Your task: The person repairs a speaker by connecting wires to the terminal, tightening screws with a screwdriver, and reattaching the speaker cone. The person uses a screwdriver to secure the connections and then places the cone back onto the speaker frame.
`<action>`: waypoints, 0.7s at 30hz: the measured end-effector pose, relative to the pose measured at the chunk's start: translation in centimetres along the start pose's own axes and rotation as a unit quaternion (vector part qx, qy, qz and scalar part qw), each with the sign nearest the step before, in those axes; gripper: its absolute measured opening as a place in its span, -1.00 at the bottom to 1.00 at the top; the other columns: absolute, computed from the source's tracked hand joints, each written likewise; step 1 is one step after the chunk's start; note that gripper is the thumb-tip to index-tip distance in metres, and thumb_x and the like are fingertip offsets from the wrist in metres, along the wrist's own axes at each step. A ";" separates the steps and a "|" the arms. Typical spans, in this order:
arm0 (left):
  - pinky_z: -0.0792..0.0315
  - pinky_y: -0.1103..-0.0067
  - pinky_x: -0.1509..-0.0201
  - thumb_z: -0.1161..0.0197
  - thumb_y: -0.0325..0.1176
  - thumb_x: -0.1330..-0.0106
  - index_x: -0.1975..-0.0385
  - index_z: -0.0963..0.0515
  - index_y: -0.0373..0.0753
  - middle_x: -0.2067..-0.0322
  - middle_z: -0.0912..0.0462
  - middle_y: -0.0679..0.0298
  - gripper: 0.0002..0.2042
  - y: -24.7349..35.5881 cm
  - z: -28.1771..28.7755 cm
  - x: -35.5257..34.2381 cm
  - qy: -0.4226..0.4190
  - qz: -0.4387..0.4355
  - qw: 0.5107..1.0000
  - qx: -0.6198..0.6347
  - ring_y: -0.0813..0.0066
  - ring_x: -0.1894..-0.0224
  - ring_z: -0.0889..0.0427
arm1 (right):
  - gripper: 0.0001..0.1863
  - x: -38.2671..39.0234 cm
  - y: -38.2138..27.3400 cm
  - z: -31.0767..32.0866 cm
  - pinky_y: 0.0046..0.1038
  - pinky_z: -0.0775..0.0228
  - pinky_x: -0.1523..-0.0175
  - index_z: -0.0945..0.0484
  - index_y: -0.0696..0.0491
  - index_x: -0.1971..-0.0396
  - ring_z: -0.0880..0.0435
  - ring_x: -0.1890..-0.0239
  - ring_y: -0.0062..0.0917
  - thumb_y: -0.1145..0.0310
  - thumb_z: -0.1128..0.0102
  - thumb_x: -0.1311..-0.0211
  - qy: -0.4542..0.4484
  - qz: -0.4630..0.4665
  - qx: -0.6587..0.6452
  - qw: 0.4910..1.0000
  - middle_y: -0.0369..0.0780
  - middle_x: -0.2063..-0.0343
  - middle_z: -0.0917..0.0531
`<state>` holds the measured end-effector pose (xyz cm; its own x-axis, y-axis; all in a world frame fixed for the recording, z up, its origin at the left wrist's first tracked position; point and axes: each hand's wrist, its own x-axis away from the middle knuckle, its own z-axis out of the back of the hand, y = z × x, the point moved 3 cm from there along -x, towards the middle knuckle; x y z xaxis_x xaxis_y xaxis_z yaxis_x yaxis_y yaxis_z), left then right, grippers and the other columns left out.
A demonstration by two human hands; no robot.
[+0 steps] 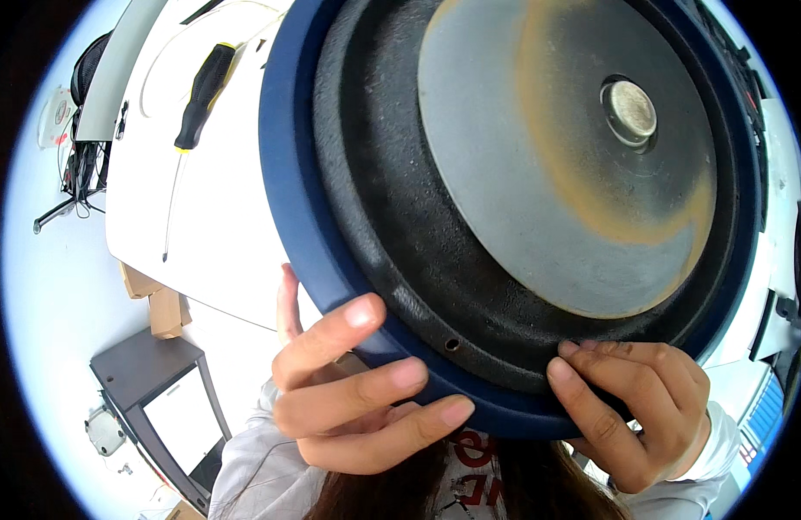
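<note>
Tilted up close in front of me is a round electric cooker base with a dark blue rim and a black recessed inside. Its grey metal heating plate has a brownish stained ring and a silver round button off to the right. My left hand grips the lower left of the blue rim, three fingertips lying over it. At the lower right, my right hand holds the rim with bent fingers, their tips reaching the black inner edge. A small hole shows in the black part between the hands. The underside is hidden.
A black and yellow screwdriver lies on the white table left of the base, beside a thin pale cable. Beyond the table edge, on the floor side, stand cardboard boxes and a dark cabinet.
</note>
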<state>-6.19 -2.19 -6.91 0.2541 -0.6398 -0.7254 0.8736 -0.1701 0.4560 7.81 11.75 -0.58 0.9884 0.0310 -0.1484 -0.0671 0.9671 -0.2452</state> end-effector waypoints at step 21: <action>-0.09 0.10 -0.20 -0.21 0.14 -0.05 0.15 -0.33 0.09 0.16 -0.39 0.29 -0.56 0.0 -0.4 0.9 -0.067 0.020 0.996 -0.056 0.10 -0.13 -0.26 | -0.61 1.4 -0.3 -0.2 -0.54 -0.40 0.11 -0.47 0.27 0.11 -0.55 0.22 -0.43 0.39 -0.01 -0.06 0.066 -0.051 -0.093 0.992 -0.14 0.26 -0.55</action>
<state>-5.77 -2.52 -7.78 0.2378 -0.7402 -0.6289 0.9065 -0.0635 0.4174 9.17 11.48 -0.92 0.9656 -0.1097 -0.2357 -0.0042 0.8998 -0.4363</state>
